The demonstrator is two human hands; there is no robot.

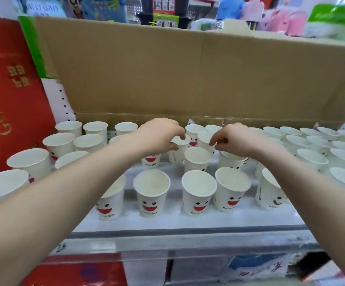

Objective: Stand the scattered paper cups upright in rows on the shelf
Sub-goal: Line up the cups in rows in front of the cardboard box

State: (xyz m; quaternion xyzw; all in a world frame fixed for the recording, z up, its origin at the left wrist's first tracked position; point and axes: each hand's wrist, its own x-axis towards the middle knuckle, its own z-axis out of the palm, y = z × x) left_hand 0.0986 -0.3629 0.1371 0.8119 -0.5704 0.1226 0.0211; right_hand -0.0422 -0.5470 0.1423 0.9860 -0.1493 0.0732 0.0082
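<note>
Many white paper cups with red smiling faces stand upright on the white shelf (188,221). Cups along the front include two (152,193) (198,193) near the middle. My left hand (159,135) reaches to the middle of the shelf and pinches the rim of a paper cup (177,155), index finger over the rim and thumb on its wall. My right hand (232,139) hovers with curled fingers above another cup (230,162), its fingertips beside a cup (204,139) further back. Whether it holds anything is hidden.
A tall cardboard wall (188,75) closes the back of the shelf. A red gift bag (8,100) stands at the left. More upright cups (312,159) fill the right side. A clear plastic rail (188,244) runs along the shelf's front edge.
</note>
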